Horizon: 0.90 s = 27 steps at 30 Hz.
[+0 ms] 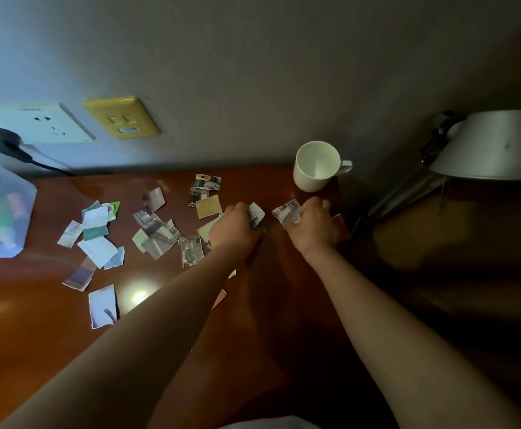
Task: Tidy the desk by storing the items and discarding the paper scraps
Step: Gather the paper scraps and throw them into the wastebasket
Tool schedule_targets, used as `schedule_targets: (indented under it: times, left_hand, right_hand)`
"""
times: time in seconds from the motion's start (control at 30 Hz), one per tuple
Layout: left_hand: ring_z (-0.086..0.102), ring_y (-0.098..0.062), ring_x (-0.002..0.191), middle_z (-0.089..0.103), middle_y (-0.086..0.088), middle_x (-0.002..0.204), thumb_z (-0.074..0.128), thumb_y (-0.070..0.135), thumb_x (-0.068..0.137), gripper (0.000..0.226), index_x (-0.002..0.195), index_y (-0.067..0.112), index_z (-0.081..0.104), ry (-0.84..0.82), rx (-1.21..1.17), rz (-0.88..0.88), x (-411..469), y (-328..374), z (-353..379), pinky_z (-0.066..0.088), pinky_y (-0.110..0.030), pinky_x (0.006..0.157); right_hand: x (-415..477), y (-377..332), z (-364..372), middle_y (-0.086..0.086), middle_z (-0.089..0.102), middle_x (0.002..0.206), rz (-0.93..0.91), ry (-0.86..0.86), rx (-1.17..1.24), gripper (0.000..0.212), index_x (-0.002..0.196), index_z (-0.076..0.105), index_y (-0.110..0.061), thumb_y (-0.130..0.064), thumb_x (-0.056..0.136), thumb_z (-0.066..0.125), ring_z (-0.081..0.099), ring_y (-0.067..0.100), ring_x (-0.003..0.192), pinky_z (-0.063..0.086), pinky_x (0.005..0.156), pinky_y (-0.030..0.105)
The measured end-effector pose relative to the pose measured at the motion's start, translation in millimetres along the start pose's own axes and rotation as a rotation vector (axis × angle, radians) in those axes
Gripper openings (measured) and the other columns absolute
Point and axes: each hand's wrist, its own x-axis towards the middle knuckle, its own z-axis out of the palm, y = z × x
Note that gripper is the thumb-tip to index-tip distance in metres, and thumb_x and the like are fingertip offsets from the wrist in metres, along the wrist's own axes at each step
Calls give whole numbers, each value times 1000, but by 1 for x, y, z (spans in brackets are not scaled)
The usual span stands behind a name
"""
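Several torn paper scraps (157, 233) lie scattered over the brown desk (36, 305), from the left half to the middle. My left hand (233, 227) grips a scrap (257, 213) near the desk's back right. My right hand (313, 226) grips another printed scrap (287, 211) just right of it. Both hands sit close together, knuckles up, in front of a white mug (315, 167).
A clear plastic box (2, 212) holding small items stands at the left edge. Wall sockets (36, 122) with a black plug and a yellow plate (121, 117) are on the wall. A white lamp shade (494, 147) hangs at the right.
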Motion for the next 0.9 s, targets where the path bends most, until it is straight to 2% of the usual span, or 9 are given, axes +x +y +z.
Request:
schedule_targets:
  times: [0.13, 0.23, 0.37, 0.47, 0.57, 0.63, 0.73, 0.9]
  left_hand:
    - [59, -27, 99, 57, -9, 114, 70, 41, 82, 46, 114, 14, 51, -22, -76, -27, 0, 0, 0, 46, -37, 69]
    - [60, -25, 103, 60, -7, 117, 63, 34, 89, 36, 118, 17, 52, -49, -32, 24, -7, 4, 7, 51, -38, 76]
    - [58, -24, 112, 59, -8, 126, 58, 24, 93, 37, 128, 17, 49, -96, -18, 101, -16, 11, 15, 52, -37, 86]
    - [57, -23, 113, 57, -7, 129, 57, 23, 93, 39, 131, 17, 46, -131, -105, 148, -22, 24, 19, 50, -36, 89]
    - [57, -20, 104, 56, -6, 123, 52, 28, 97, 33, 127, 17, 45, -150, -222, 175, -26, 40, 24, 47, -32, 81]
    - [57, -21, 96, 58, -7, 115, 47, 31, 99, 25, 118, 16, 46, -180, -285, 185, -25, 50, 28, 47, -36, 80]
    - [58, -25, 93, 62, -11, 108, 38, 31, 101, 22, 110, 14, 48, -242, -357, 189, -24, 60, 35, 48, -43, 84]
    - [60, -23, 99, 63, -5, 112, 38, 26, 99, 25, 119, 20, 52, -330, -334, 223, -22, 67, 41, 50, -47, 89]
  right_hand:
    - [-2, 0, 4, 3, 66, 109, -70, -72, 6, 24, 110, 53, -22, -30, 90, 62, 63, 26, 102, 39, 72, 33]
    - [-13, 7, 6, -1, 67, 96, -96, -122, 164, 8, 98, 58, -24, -26, 90, 60, 63, 23, 94, 45, 75, 34]
    - [-28, 21, -4, -3, 56, 75, -58, 70, 443, 7, 83, 54, -19, -22, 86, 59, 54, 17, 73, 40, 68, 31]
    - [-28, 34, -17, -5, 57, 83, 68, 186, 557, 4, 93, 51, -18, -18, 90, 54, 61, 20, 79, 53, 69, 40]
    - [-25, 49, -29, 1, 63, 108, 187, 190, 522, 21, 118, 47, -18, -19, 97, 50, 62, 26, 101, 44, 68, 32]
    - [-21, 61, -31, 1, 63, 119, 214, 140, 422, 29, 124, 47, -20, -28, 98, 52, 60, 26, 107, 39, 71, 31]
    - [-17, 74, -23, 0, 64, 116, 211, 97, 300, 36, 118, 54, -22, -42, 89, 62, 61, 21, 101, 37, 72, 29]
    - [-10, 81, -11, 1, 65, 108, 266, 13, 251, 55, 110, 59, -24, -59, 71, 74, 63, 23, 96, 39, 71, 29]
